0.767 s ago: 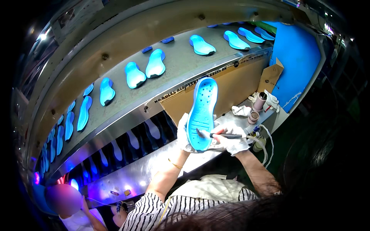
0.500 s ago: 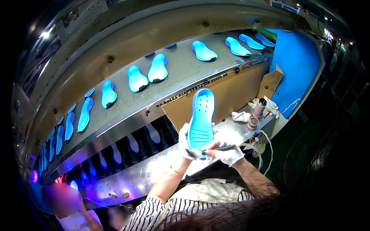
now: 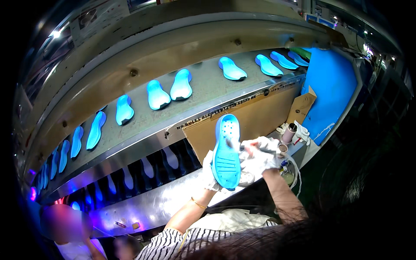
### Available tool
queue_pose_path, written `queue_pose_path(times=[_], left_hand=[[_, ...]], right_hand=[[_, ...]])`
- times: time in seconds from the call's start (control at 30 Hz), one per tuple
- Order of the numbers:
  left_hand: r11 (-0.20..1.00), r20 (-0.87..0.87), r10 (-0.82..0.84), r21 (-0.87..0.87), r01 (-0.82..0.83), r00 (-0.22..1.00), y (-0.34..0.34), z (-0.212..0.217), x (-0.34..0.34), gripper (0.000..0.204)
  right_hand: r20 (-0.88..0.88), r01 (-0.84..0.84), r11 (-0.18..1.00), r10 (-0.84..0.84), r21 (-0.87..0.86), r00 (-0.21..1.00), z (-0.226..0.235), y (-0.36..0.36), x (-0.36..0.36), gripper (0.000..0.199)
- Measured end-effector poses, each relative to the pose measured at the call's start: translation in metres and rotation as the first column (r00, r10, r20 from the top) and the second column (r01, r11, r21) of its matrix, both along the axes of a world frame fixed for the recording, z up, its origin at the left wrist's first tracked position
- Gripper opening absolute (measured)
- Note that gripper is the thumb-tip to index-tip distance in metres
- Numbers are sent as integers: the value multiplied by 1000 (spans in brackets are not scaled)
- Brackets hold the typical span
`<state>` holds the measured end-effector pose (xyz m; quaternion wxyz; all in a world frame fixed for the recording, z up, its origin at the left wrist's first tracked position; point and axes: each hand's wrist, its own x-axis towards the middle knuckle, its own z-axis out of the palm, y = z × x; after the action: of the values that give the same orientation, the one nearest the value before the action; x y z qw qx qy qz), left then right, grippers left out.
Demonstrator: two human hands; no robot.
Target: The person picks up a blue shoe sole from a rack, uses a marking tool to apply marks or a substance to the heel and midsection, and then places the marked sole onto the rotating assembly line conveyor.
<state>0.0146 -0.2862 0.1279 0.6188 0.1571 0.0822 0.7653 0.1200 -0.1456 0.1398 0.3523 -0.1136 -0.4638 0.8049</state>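
Note:
My left hand (image 3: 209, 175), in a white glove, grips a bright blue shoe sole (image 3: 226, 167) by its left edge. The sole stands tilted toward me, with small holes at its upper end and grooves across its lower part. My right hand (image 3: 261, 157), also gloved in white, is closed around a thin dark-handled brush. Smeared by motion, the brush tip (image 3: 234, 143) is at the right edge of the sole's upper half. Just below the right hand lies a pale rounded object (image 3: 247, 178), whose kind I cannot make out.
Beyond my hands a conveyor belt (image 3: 203, 89) carries several blue soles; darker soles lie on a lower level. A cardboard sheet (image 3: 255, 110) leans below the belt. At right on the metal bench stand a pinkish bottle (image 3: 289, 133) and cup. A person (image 3: 71, 234) is at lower left.
My right hand has moved the brush from the sole's lower end up to its upper half. The left hand still holds the sole. The whole view has shifted slightly.

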Motion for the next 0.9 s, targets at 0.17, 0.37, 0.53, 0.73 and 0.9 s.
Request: queue_pose_path(times=[0.17,0.37,0.53,0.73,0.9], left_hand=[[998,-55,24,-63,-28,998,-3,-7,0,72],[997,-132,31,-65,-40,991,-5,-15,-21,68],[983,-255,89,-131,-125,963,-9,-18,-21,65],[999,-155,32,-34,-37,987,-10,-21,-30,69],[997,-113,-69,27,73,991,-13,-7,-6,76]], right_hand=[[-2,113,948,-118,299,993,-4,10,-21,9],[149,-318,902,286,293,947,8,-9,11,17],[-196,223,286,-119,932,973,39,1,9,15],[-78,74,171,18,983,997,57,-13,29,18],[-189,382,453,-415,806,890,42,0,-3,20]])
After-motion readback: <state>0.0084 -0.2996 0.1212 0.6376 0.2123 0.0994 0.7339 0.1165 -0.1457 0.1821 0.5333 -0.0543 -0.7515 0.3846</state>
